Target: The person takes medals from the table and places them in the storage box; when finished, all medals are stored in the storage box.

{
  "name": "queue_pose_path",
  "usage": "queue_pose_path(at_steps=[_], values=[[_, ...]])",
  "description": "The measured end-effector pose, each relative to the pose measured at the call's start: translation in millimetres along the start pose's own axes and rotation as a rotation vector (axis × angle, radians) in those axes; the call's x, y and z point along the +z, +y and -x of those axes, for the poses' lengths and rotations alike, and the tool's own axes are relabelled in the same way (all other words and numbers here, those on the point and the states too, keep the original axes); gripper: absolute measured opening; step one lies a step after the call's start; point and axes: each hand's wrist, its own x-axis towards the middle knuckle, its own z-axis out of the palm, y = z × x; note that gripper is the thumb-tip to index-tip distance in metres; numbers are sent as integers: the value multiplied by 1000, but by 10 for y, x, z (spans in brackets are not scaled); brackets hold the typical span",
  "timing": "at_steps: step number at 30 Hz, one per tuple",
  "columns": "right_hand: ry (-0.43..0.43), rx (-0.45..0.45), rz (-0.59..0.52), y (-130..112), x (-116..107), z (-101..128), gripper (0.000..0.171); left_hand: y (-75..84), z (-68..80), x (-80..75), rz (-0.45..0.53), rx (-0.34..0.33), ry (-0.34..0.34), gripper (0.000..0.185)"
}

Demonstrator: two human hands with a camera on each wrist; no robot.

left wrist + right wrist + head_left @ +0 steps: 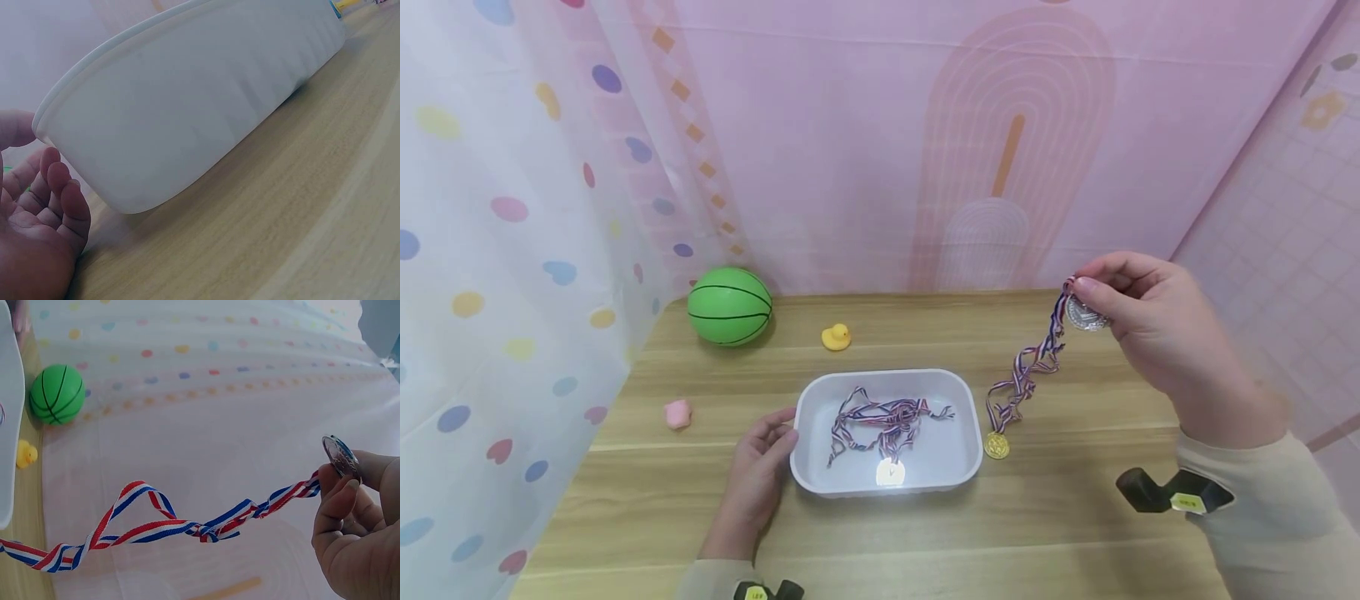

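While the right hand (1157, 325) pinched a silver medal (1084, 315) aloft, its ribbon (1026, 371) trailed to a gold medal (997, 445) on the table (1060, 517) beside the tray's three-o'clock rim; the left hand (758, 467), fingers relaxed, touched the white tray (808, 400) at nine o'clock; a ribboned medal (891, 472) lay inside.

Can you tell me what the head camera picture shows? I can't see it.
A right hand pinches a silver medal above a wooden table, its striped ribbon hanging to a gold medal. The left hand touches a white tray holding more ribbons.
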Motion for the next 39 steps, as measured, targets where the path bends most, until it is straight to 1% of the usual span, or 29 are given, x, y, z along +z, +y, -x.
queue_pose_path(at_steps=[3,7,11,16,19,21,23,26,29,31,33,36,39], values=[[-13,1,37,0,98,29,13,5,0,-5,-2,0,-6,41],[-47,-28,43,10,220,31,14,10,-3,-9,-4,-4,-9,41],[-53,-30,94,47,319,6,9,14,-8,-3,-4,0,-5,40],[-62,28,170,149,397,-19,7,21,-10,-2,-12,0,3,40],[-68,83,195,209,428,-29,7,19,-7,-5,-17,-1,3,40],[-57,103,209,229,452,-38,7,18,-3,-6,-18,-3,2,40],[-40,97,196,220,481,-51,8,16,2,-5,-16,-2,2,41],[-23,55,156,155,536,-82,8,18,3,-8,-11,6,-2,40],[-30,18,92,84,577,-133,9,23,1,-11,-10,19,-7,40],[-31,10,73,65,590,-171,10,23,0,-10,-10,25,-9,40],[-21,17,70,77,592,-206,11,22,3,-4,-10,25,-7,40],[-2,51,77,141,569,-236,10,15,7,4,-5,20,-7,40],[13,87,106,229,520,-237,8,12,14,9,-5,13,-9,41]])
